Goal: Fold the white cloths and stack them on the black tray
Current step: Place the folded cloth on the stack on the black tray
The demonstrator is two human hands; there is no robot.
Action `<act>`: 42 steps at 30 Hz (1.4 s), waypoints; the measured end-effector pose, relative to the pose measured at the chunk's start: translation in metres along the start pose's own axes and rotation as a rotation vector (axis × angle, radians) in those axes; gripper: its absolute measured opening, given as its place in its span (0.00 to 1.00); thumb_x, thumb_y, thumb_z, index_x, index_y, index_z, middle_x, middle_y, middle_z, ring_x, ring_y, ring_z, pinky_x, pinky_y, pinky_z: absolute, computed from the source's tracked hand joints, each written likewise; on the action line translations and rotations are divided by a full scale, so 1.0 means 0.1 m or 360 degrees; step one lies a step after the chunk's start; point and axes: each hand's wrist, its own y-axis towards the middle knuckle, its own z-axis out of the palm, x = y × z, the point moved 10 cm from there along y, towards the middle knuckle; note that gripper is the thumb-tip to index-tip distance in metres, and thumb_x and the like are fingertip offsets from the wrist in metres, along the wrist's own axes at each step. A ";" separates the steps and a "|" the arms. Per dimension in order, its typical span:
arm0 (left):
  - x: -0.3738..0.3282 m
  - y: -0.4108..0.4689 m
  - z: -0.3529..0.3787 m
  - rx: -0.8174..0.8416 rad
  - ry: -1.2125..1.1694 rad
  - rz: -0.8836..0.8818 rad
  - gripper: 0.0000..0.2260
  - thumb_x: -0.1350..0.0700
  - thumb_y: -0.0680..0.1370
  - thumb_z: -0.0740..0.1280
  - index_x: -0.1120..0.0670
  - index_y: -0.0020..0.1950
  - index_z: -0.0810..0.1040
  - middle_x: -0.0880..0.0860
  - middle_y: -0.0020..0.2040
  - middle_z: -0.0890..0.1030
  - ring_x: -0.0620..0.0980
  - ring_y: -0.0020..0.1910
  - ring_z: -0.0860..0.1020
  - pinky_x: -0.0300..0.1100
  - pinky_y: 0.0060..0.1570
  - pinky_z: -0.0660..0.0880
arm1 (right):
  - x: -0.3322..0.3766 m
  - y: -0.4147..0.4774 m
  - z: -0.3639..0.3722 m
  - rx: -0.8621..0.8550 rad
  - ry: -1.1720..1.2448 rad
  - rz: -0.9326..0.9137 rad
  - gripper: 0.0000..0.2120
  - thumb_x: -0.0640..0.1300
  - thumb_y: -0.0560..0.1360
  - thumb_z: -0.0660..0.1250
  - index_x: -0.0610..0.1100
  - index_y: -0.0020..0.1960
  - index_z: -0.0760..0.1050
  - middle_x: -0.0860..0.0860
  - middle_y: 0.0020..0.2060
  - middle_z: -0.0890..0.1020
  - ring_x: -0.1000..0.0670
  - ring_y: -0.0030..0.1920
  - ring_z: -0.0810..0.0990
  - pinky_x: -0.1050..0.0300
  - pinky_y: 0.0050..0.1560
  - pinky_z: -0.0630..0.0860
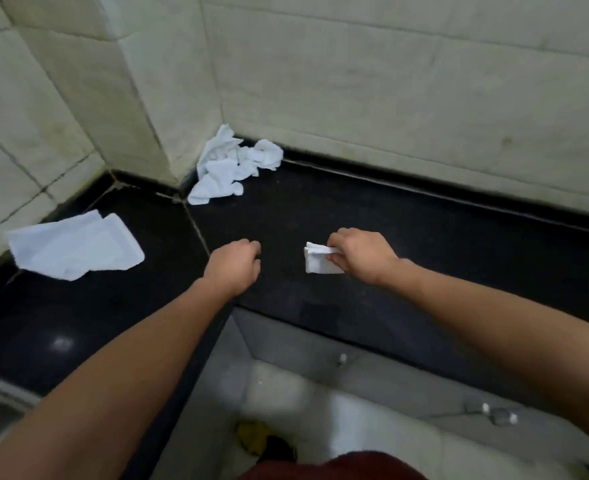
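- The right hand (362, 256) grasps a small folded white cloth (315, 263); the fingers and thumb pinch its right edge, and the cloth lies low over the black counter (442, 258).
- The left hand (234, 263) is clenched with the fingers curled under and holds nothing. It is just to the left of the small cloth, not touching it.
- A crumpled pile of white cloths (230, 164) lies beyond the left hand, in the corner against the tiled wall (390, 81).
- Far to the left of the left hand, some flat folded cloths (74, 245) lie on the counter, one over another.
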 end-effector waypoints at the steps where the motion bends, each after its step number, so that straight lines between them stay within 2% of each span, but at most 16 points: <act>1: -0.37 0.01 0.07 0.0026 -0.0003 0.0092 0.10 0.53 0.79 0.61 0.53 0.57 0.76 0.53 0.53 0.78 0.54 0.52 0.78 0.49 0.48 0.75 | -0.24 -0.32 0.00 0.0013 -0.0015 0.0090 0.12 0.50 0.79 0.60 0.46 0.59 0.73 0.49 0.54 0.77 0.46 0.53 0.76 0.51 0.42 0.71; 3: -1.05 0.00 0.19 0.0070 0.0029 0.0280 0.10 0.52 0.79 0.61 0.53 0.57 0.76 0.52 0.53 0.78 0.53 0.50 0.78 0.48 0.47 0.76 | -0.67 -0.88 0.01 -0.0002 -0.0038 0.0256 0.13 0.51 0.80 0.60 0.46 0.59 0.73 0.49 0.54 0.77 0.46 0.53 0.76 0.52 0.41 0.69; 6: -2.09 -0.08 0.39 0.0103 0.0120 0.0554 0.09 0.52 0.79 0.60 0.54 0.54 0.75 0.53 0.52 0.78 0.55 0.49 0.78 0.48 0.45 0.75 | -1.25 -1.77 -0.01 -0.0026 -0.0066 0.0497 0.13 0.51 0.80 0.59 0.45 0.59 0.73 0.48 0.53 0.77 0.44 0.53 0.77 0.50 0.43 0.72; 14: -4.80 -0.27 0.73 0.0202 0.0246 0.1302 0.10 0.52 0.79 0.60 0.56 0.55 0.73 0.55 0.55 0.77 0.58 0.53 0.77 0.47 0.44 0.71 | -2.52 -4.12 -0.15 -0.0090 -0.0082 0.1211 0.13 0.51 0.79 0.59 0.46 0.59 0.73 0.48 0.54 0.77 0.44 0.55 0.77 0.50 0.46 0.72; 22: -7.08 -0.39 1.21 0.0307 0.0282 0.1899 0.10 0.51 0.79 0.60 0.54 0.56 0.74 0.53 0.53 0.77 0.56 0.50 0.77 0.48 0.43 0.73 | -3.44 -6.05 -0.06 -0.0092 -0.0061 0.1841 0.12 0.52 0.79 0.59 0.47 0.57 0.73 0.49 0.53 0.77 0.45 0.55 0.77 0.50 0.45 0.72; 26: -8.11 -0.64 1.27 0.0301 0.0248 0.2163 0.10 0.51 0.80 0.60 0.55 0.56 0.74 0.53 0.52 0.76 0.56 0.48 0.77 0.49 0.44 0.75 | -3.69 -6.94 -0.15 -0.0140 -0.0043 0.2164 0.12 0.53 0.79 0.59 0.47 0.57 0.73 0.48 0.53 0.77 0.44 0.54 0.77 0.50 0.45 0.74; 34: -9.79 -1.57 1.57 0.0381 0.0168 0.2586 0.09 0.51 0.81 0.59 0.54 0.55 0.74 0.53 0.52 0.77 0.55 0.48 0.77 0.47 0.41 0.72 | -3.72 -8.59 0.00 -0.0108 0.0039 0.2634 0.13 0.54 0.80 0.58 0.46 0.58 0.72 0.47 0.56 0.77 0.43 0.57 0.76 0.52 0.44 0.71; 38: -10.51 -1.94 1.70 0.0361 0.0074 0.2643 0.08 0.51 0.80 0.60 0.53 0.53 0.75 0.52 0.48 0.77 0.54 0.45 0.78 0.49 0.41 0.76 | -4.00 -9.21 0.05 -0.0085 0.0025 0.2648 0.15 0.54 0.81 0.57 0.46 0.59 0.72 0.46 0.57 0.77 0.42 0.57 0.76 0.53 0.42 0.65; 42: -11.26 -2.11 1.69 0.0276 -0.0120 0.2544 0.09 0.51 0.80 0.61 0.52 0.55 0.76 0.51 0.48 0.78 0.54 0.46 0.78 0.46 0.38 0.74 | -4.47 -9.84 -0.07 -0.0250 0.0073 0.2573 0.14 0.53 0.81 0.59 0.45 0.58 0.73 0.45 0.56 0.78 0.41 0.56 0.77 0.51 0.44 0.68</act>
